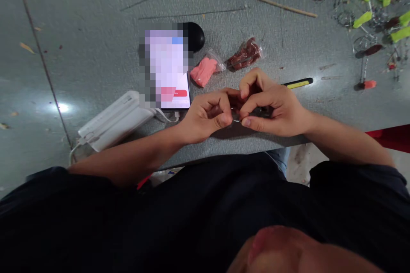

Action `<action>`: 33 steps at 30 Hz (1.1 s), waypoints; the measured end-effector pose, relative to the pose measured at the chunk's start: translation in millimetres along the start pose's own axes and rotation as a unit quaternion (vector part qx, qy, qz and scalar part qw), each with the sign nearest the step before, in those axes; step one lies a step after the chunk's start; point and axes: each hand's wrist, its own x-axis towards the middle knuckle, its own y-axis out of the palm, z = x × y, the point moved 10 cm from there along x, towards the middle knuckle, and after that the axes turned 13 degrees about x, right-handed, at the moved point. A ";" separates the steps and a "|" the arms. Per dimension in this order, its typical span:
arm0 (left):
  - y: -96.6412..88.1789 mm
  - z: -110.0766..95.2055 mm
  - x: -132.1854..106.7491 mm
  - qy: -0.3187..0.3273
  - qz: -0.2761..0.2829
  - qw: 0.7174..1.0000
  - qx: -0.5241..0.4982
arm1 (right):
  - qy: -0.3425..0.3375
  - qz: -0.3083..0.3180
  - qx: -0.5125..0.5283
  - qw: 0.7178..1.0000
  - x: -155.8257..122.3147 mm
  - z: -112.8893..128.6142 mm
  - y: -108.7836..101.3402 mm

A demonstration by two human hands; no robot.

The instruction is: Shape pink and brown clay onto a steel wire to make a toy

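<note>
Close to the table's near edge, my left hand (209,113) and my right hand (275,108) meet fingertip to fingertip. Between them is a thin, shiny loop of wire (236,120), pinched from both sides by thumbs and forefingers. Part of the loop is covered by my fingers, so its full shape is hidden. Just beyond my hands lie a clear bag of pink clay-like material (205,70) and a clear bag of brown clay-like material (245,54). A yellow and black cutter (299,83) rests beside my right hand.
A lit phone (174,94), partly blurred, lies left of my hands, cabled to a white power bank (117,119). Behind it sits a black round object (194,37). A thin stick (278,4) and wires lie farther back. Several wire pieces with coloured blobs (363,19) spread at right.
</note>
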 end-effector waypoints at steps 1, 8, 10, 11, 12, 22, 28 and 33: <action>2.4 -1.0 -0.8 0.000 0.014 1.000 -0.001 | 0.000 0.003 -0.001 1.000 0.1 -0.1 -0.8; 23.4 -10.8 -7.1 0.009 0.127 0.991 0.030 | 0.024 0.045 0.056 0.997 0.8 -8.8 3.2; 24.2 -11.3 -7.0 0.006 0.126 0.991 0.030 | 0.040 0.046 0.080 0.995 1.7 -13.1 3.9; 24.8 -10.4 -7.1 0.002 0.126 0.992 0.027 | 0.049 0.042 0.092 0.994 2.3 -15.4 3.5; 25.1 -9.0 -7.3 -0.004 0.123 0.992 0.017 | 0.059 0.035 0.104 0.992 2.9 -17.7 2.7; 23.4 14.9 -9.0 -0.097 0.048 0.988 -0.106 | 0.105 -0.028 0.187 0.976 2.8 -29.8 -1.4; 16.1 14.8 -5.4 -0.083 -0.002 0.991 -0.107 | 0.069 -0.082 0.108 0.988 -0.3 -25.4 -6.5; 5.9 16.4 -9.2 -0.041 -0.047 0.997 -0.039 | 0.013 -0.128 -0.037 0.991 -6.6 -8.1 -5.0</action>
